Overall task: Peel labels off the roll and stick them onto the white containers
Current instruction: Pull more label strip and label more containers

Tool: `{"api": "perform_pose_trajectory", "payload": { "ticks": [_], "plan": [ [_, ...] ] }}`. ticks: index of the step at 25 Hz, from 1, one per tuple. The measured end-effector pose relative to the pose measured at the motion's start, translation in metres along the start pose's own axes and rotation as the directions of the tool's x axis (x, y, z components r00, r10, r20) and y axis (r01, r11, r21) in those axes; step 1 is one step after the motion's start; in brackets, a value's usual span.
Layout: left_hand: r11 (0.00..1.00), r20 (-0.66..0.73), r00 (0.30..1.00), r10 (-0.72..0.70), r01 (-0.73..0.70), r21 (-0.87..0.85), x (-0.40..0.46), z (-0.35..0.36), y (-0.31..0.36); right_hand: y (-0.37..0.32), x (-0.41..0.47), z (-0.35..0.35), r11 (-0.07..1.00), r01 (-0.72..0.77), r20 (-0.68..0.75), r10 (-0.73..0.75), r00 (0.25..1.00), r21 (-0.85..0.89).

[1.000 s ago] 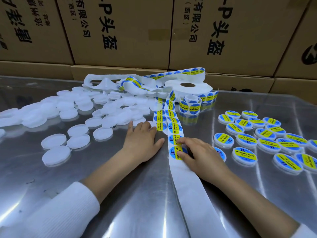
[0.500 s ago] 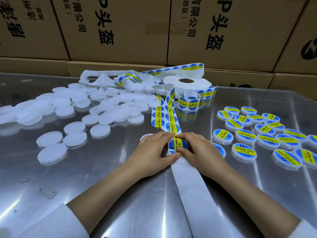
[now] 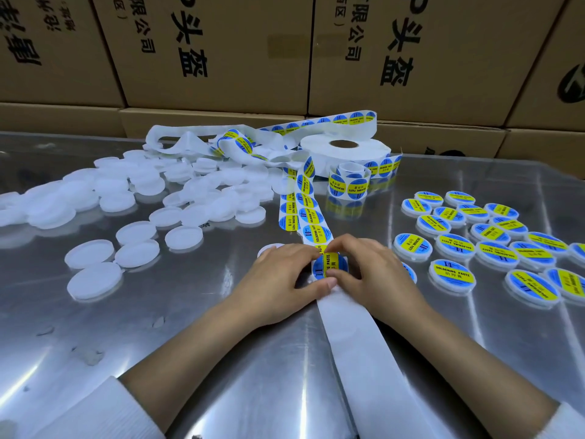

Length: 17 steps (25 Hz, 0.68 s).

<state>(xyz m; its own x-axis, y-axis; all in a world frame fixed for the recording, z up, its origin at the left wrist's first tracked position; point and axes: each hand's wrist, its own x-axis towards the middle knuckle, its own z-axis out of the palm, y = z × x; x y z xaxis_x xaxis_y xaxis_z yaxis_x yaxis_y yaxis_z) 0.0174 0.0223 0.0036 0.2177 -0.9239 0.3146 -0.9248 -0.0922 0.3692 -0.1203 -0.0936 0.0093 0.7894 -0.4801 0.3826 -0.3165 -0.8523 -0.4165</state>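
Note:
A blue and yellow round label (image 3: 329,268) stands between my two hands at the table's middle, on the white backing strip (image 3: 354,350) that runs toward me. My left hand (image 3: 278,280) and my right hand (image 3: 373,274) both pinch the label's edges with thumb and fingers. Whether a container sits under the label is hidden. A white container (image 3: 269,248) peeks out behind my left hand. The label roll (image 3: 345,153) lies at the back, with its strip of labels (image 3: 305,217) trailing to my hands. Plain white containers (image 3: 136,232) lie at the left.
Several labelled containers (image 3: 474,242) lie in rows at the right on the shiny metal table (image 3: 190,359). A small coil of labels (image 3: 348,182) stands in front of the roll. Loose empty backing (image 3: 190,141) piles at the back. Cardboard boxes (image 3: 221,52) wall the far edge.
My left hand left its flat rest on the table and came right to join my right hand on the label. The label now stands lifted between both hands.

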Motion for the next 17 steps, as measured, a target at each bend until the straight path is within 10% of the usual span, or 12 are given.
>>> {"api": "perform_pose_trajectory", "payload": {
  "ticks": [10, 14, 17],
  "plan": [
    [0.995, 0.237, 0.971, -0.023, -0.001, 0.103, -0.005, -0.010, 0.004, -0.017, 0.003, -0.025, 0.898, -0.125, -0.146, 0.203, 0.968, 0.422],
    [0.993, 0.263, 0.964, -0.035, 0.004, 0.117, -0.007, -0.008, 0.001, -0.027, 0.008, -0.041, 0.292, -0.218, 0.105, 0.359, 0.927, 0.931],
    [0.988, 0.273, 0.961, -0.039, -0.004, 0.156, -0.006, -0.005, -0.002, -0.030, 0.005, -0.039, -0.021, -0.320, 0.312, 0.284, 0.907, 0.947]
  ]
}}
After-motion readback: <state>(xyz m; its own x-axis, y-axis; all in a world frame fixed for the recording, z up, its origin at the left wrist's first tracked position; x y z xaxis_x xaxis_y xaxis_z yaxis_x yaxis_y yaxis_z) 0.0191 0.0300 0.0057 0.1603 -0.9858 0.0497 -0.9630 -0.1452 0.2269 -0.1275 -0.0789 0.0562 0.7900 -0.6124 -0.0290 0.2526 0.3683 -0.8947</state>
